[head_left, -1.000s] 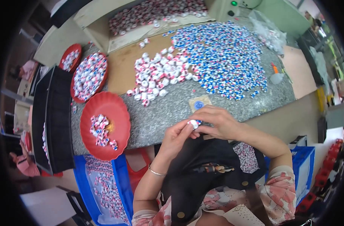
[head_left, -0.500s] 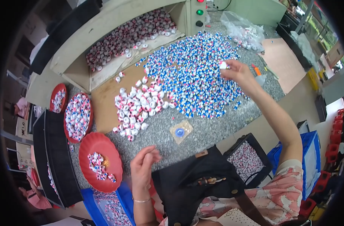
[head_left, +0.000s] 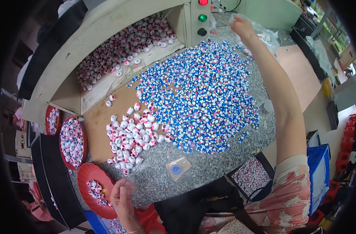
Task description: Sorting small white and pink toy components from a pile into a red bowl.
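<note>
In the head view, the right hand (head_left: 242, 28) is stretched to the far side of the speckled worktop (head_left: 158, 188), at the edge of a clear plastic bag (head_left: 268, 35); its fingers are bent inward, and whether they grip anything cannot be told. The left hand (head_left: 122, 197), blurred, has loosely curled fingers beside a red scalloped dish (head_left: 85, 177) holding a few small patterned pieces (head_left: 95, 190); whether it holds anything is likewise unclear. Between the hands spreads a large heap of small blue-and-white pieces (head_left: 201, 97), with larger white-and-pink rounded pieces (head_left: 133, 136) next to it, partly on a brown board (head_left: 95, 142). Nearer the person lies a yellowish square pad (head_left: 185, 165) bearing a blue disc (head_left: 176, 169).
</note>
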`<action>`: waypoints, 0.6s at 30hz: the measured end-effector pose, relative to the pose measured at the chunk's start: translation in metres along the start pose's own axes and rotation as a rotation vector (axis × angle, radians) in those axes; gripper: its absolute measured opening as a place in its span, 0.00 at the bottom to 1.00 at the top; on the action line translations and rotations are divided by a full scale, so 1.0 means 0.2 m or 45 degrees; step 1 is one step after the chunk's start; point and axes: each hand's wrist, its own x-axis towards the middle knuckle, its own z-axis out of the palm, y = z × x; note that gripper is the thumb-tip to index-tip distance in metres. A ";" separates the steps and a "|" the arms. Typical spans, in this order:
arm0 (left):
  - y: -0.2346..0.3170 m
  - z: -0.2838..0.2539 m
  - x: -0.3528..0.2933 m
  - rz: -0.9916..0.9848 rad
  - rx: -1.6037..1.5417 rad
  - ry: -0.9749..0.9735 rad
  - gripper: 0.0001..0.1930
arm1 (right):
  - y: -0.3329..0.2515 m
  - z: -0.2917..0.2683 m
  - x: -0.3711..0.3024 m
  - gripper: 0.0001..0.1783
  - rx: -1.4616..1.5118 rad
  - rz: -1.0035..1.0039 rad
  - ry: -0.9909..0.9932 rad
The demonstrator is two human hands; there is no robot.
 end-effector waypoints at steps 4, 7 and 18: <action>0.00 0.06 0.03 0.033 0.143 -0.117 0.12 | -0.01 -0.08 -0.49 0.26 -0.060 -0.144 -0.323; -0.01 0.08 0.02 0.091 0.219 -0.255 0.11 | -0.09 -0.11 -1.00 0.18 -0.156 -0.171 -0.500; -0.06 -0.05 -0.15 0.100 0.190 -0.480 0.10 | -0.14 -0.30 -1.94 0.06 -0.435 -0.310 -0.720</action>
